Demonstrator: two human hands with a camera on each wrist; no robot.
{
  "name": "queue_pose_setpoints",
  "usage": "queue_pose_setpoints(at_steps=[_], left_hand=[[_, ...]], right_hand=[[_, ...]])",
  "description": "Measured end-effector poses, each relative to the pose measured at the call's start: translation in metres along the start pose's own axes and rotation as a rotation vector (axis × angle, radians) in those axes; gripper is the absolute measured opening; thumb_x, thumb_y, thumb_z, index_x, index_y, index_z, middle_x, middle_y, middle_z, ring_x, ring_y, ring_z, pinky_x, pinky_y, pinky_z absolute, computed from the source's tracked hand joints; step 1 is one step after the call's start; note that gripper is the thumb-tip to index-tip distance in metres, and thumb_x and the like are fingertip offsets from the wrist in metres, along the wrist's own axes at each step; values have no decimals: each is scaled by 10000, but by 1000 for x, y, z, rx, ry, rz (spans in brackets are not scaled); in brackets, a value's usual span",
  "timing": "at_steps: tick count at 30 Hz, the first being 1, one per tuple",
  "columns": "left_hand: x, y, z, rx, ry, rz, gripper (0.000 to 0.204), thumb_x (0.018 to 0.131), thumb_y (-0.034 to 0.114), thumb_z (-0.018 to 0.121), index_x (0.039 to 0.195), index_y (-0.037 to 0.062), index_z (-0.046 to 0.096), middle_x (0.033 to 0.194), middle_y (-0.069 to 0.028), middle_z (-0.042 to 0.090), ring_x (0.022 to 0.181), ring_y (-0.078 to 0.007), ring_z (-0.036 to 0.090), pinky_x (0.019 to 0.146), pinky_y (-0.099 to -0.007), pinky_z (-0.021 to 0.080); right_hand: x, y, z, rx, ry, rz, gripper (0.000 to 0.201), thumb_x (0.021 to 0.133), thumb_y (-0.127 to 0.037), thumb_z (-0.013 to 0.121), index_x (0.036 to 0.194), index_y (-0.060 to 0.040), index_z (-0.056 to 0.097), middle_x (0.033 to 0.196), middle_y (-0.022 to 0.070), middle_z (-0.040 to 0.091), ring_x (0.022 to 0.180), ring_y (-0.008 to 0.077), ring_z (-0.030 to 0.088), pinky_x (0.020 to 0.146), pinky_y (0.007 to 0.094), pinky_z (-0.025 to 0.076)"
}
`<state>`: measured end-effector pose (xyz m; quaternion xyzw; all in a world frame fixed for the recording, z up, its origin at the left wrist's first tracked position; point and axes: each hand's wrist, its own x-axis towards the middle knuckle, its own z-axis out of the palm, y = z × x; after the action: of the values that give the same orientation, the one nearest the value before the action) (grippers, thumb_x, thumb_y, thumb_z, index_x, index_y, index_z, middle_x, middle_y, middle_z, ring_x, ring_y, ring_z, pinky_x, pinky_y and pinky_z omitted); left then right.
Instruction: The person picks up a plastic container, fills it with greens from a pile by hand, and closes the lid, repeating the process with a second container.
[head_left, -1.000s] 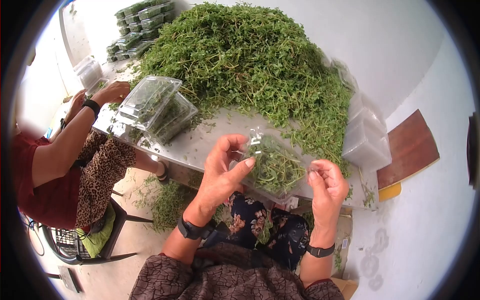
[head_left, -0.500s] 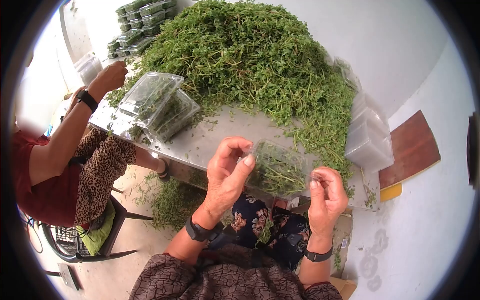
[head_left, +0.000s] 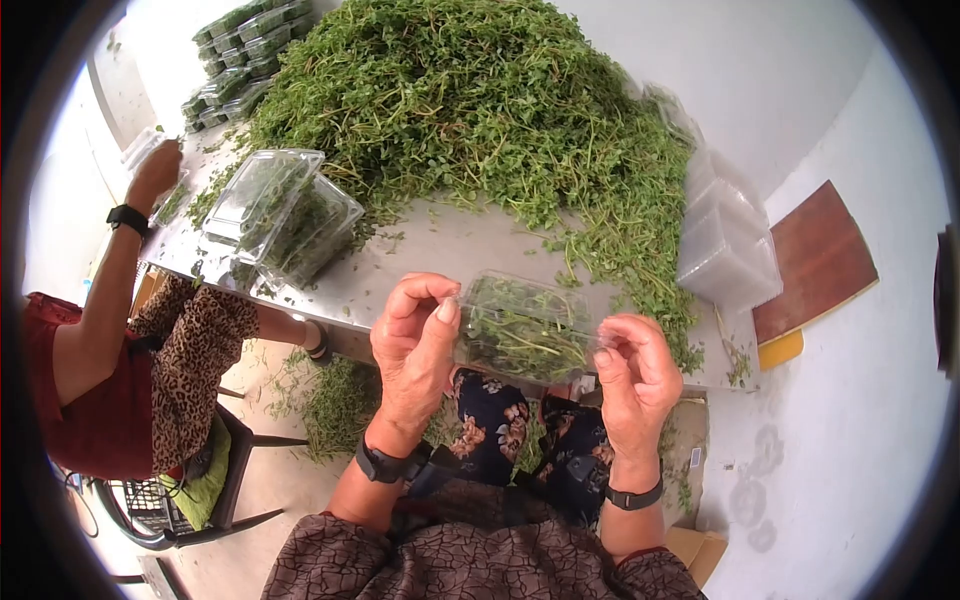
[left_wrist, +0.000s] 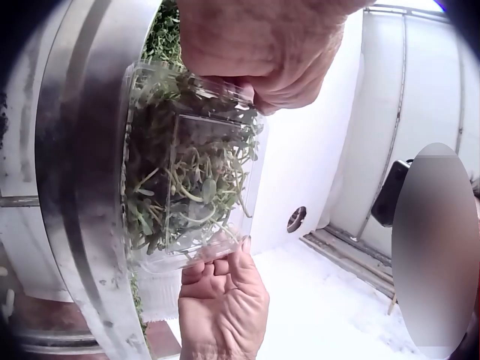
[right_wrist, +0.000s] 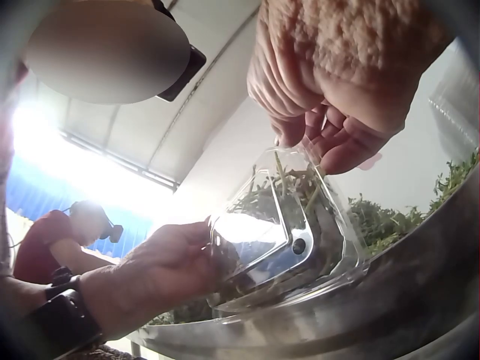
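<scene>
A clear plastic clamshell box (head_left: pixel 525 330) filled with green leafy stems is held up in front of the person, over the table's near edge. Its lid lies over the greens. The left hand (head_left: pixel 412 345) pinches the left end between thumb and fingers. At the opposite end, the right hand (head_left: pixel 640 385) pinches the rim in the same way. From the left wrist, stems (left_wrist: pixel 199 191) show pressed up behind the clear plastic. The right wrist view catches the box from below and the side, with the right fingers (right_wrist: pixel 337 146) on its edge.
A large heap of greens (head_left: pixel 470 130) covers much of the metal table (head_left: pixel 430 250). Filled boxes (head_left: pixel 300 225) stand at left, more are stacked (head_left: pixel 240 55) behind. Nested empty boxes (head_left: pixel 730 250) sit at right. Another person's arm (head_left: pixel 105 290) reaches over the table's left end.
The lid has come down over the greens, and the box has turned more level. Both hands have shifted slightly left in view while keeping hold. The other person's arm has moved farther left.
</scene>
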<state>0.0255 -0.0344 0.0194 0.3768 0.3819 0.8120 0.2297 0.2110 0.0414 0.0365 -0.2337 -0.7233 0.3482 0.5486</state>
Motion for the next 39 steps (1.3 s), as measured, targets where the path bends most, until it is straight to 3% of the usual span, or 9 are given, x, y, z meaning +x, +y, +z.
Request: queue_pose_setpoints(at_steps=[2,4,6,14,25,29,39], left_hand=[[0,0,-2,39,-16,-7,102,924,45,560,1021,23,580,1011,-3,541,853,-61,459,787,-212,371],[1,-1,-4,49,-18,-12,98,920,54,571,1011,21,585,1000,-4,537,849,-65,457,786,-212,368],[3,-6,-11,97,-71,73,117,904,18,587,1020,0,577,972,-5,513,774,-60,466,688,-199,398],[5,0,-18,266,-93,125,183,847,-17,620,1029,-14,609,957,-34,536,804,-99,494,724,-224,410],[21,10,-26,632,-253,458,201,756,-17,669,951,0,624,809,-86,610,696,-201,569,634,-296,460],[23,14,-28,663,-296,459,152,821,40,654,964,5,615,811,-70,587,717,-184,538,653,-290,434],[28,23,-27,733,-379,545,185,741,-7,671,904,17,585,814,-94,622,695,-257,585,629,-336,473]], right_hand=[[1,-1,-1,-24,-8,-9,196,822,2,662,1014,18,626,985,95,621,802,138,597,691,251,494],[1,-2,-2,-48,-17,-18,198,819,3,666,1013,17,625,983,95,623,797,137,599,689,248,495],[2,-2,-3,-56,-24,-25,199,813,14,669,1007,16,626,968,96,627,777,135,601,678,245,497],[3,-8,-2,-129,-15,-65,170,797,31,678,963,14,644,914,97,639,737,141,610,660,247,504],[5,-14,-5,-199,-33,-82,168,786,51,682,948,13,664,898,96,645,700,135,620,619,237,508],[8,-17,-7,-233,-54,-80,179,774,66,673,945,13,656,876,98,645,701,137,624,615,244,512],[12,-22,-12,-277,-124,-101,202,744,81,651,933,8,644,814,99,636,655,154,633,585,251,511]])
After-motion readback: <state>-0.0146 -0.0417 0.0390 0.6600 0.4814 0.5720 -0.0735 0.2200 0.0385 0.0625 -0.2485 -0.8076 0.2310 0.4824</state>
